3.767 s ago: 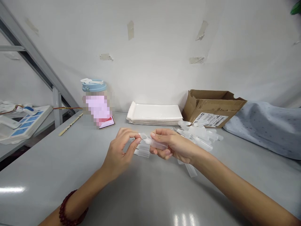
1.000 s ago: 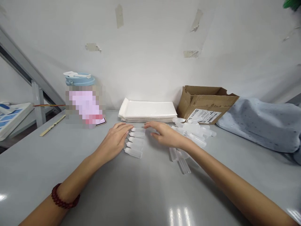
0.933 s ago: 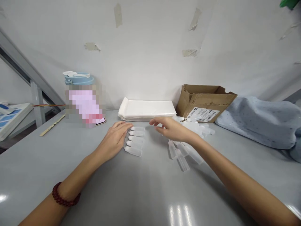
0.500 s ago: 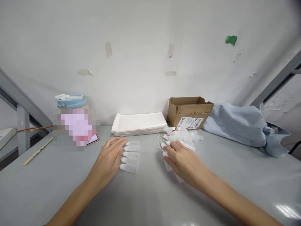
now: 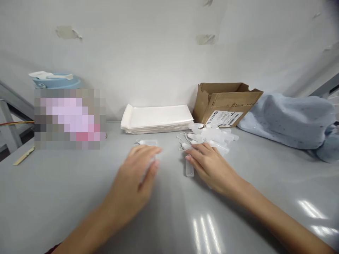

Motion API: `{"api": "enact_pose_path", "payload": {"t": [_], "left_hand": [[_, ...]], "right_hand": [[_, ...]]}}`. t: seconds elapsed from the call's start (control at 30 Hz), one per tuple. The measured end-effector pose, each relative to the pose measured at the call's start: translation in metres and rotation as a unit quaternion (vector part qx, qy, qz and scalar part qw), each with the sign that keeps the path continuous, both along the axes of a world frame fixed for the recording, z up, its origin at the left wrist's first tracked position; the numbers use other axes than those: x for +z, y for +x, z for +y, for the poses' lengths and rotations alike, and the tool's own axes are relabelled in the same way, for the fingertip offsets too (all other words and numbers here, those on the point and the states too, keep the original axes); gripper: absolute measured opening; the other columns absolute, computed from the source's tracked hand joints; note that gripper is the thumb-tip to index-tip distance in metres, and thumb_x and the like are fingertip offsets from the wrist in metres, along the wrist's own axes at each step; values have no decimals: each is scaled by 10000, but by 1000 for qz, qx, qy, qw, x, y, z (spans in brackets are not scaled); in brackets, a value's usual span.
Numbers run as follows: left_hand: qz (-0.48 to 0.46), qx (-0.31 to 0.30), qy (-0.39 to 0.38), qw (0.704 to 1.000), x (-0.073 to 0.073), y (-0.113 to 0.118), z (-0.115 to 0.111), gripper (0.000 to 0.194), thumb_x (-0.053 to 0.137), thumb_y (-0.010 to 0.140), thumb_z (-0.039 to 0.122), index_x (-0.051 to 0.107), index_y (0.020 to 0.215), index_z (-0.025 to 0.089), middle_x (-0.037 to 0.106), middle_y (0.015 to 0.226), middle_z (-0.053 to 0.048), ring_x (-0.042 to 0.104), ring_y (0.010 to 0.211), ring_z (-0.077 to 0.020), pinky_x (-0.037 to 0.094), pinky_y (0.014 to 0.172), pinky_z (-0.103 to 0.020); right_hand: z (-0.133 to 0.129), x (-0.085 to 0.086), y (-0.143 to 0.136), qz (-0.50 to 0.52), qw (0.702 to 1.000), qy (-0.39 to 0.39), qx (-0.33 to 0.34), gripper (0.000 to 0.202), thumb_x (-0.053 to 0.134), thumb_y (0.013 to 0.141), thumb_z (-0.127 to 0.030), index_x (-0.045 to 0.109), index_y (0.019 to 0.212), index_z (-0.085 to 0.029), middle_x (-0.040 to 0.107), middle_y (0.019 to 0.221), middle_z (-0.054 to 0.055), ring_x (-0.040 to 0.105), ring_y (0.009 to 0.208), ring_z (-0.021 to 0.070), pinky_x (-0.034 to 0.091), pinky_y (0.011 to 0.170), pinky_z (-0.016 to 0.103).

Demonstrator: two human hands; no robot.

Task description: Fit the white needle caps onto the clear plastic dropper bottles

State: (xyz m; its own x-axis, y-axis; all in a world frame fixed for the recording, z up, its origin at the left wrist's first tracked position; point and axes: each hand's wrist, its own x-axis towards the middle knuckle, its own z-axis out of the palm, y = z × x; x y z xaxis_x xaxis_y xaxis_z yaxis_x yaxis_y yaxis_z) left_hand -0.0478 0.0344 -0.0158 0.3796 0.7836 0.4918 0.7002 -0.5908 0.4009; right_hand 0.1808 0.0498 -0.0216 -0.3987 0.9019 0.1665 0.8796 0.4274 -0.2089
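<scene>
My left hand (image 5: 135,173) is closed around small translucent plastic tubes, and a sliver of them shows between thumb and fingers. The fingers hide the rest of that group. Just beyond my fingertips, one tube (image 5: 148,143) with a thin wire-like end lies flat on the table. My right hand (image 5: 206,164) reaches to the near edge of a loose pile of the same tubes (image 5: 212,134). Its thumb and index finger meet at the top of one tube (image 5: 189,170), which points toward me.
A stack of white padded envelopes (image 5: 159,116) lies against the wall. Right of it stands an open cardboard box (image 5: 225,102), with blue cloth (image 5: 291,120) beside it. A blurred-out pink item (image 5: 71,116) and a blue lid (image 5: 57,82) are at the left, near a thin wooden strip (image 5: 23,156).
My left hand has come down over the row of tubes and closed around most of them. My right hand stays at the pile. The view has tilted downward.
</scene>
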Motion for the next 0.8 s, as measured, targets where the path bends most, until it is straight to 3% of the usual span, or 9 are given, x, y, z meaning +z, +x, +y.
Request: {"api": "enact_pose_path", "payload": {"t": [0.07,0.13,0.27,0.37,0.47,0.53,0.63,0.8], "left_hand": [[37,-88,31,995,-3,13,-11,261,440,905,124,554,1138,151,610,1152,-96,483,1140,-251,417,979,-441],[65,-108,33,992,-8,21,-18,251,443,901,101,562,1117,143,592,1172,-109,444,1177,-277,409,977,-456],[68,-92,25,993,-14,20,-19,287,458,902,109,512,1184,130,570,1176,-122,432,1179,-271,404,987,-443],[41,-46,8,998,-11,17,-16,381,465,911,156,406,1287,141,555,1195,-115,444,1171,-243,417,980,-414],[13,12,-46,999,-5,16,-14,410,446,929,236,351,1326,188,554,1209,-90,475,1149,-221,461,916,-377],[-3,11,-76,997,-1,16,-13,339,437,931,249,423,1267,202,592,1143,-68,521,1076,-206,483,859,-346],[-26,-4,-104,994,5,15,-13,171,436,926,230,578,1019,207,642,929,-26,569,896,-178,490,743,-293],[-62,30,-159,985,11,14,-14,129,493,903,256,622,903,253,643,842,28,588,779,-141,486,687,-243]], "right_hand": [[3,-2,4,50,999,14,-9,234,402,935,-175,627,999,-165,625,1003,116,548,956,275,459,799,437],[5,-3,8,123,992,34,-21,213,417,914,-130,619,970,-173,637,964,93,572,913,241,468,772,388],[-2,6,10,257,966,19,-39,145,467,904,-171,595,964,-204,645,922,46,593,810,186,467,661,291],[-13,18,8,339,936,-79,-47,122,500,908,-277,585,988,-242,646,863,15,588,745,169,431,582,259],[-21,26,5,421,888,-179,-43,161,532,896,-356,583,1015,-262,657,805,0,606,738,165,420,632,271],[-24,27,4,470,852,-226,-39,189,550,883,-391,589,1013,-259,664,792,2,617,771,170,415,663,278],[-26,24,2,519,814,-258,-48,208,548,884,-421,604,986,-249,666,769,3,609,784,164,405,694,280],[-26,21,0,557,788,-260,-51,202,532,900,-409,619,955,-234,654,728,-11,578,708,131,408,721,275]]}}
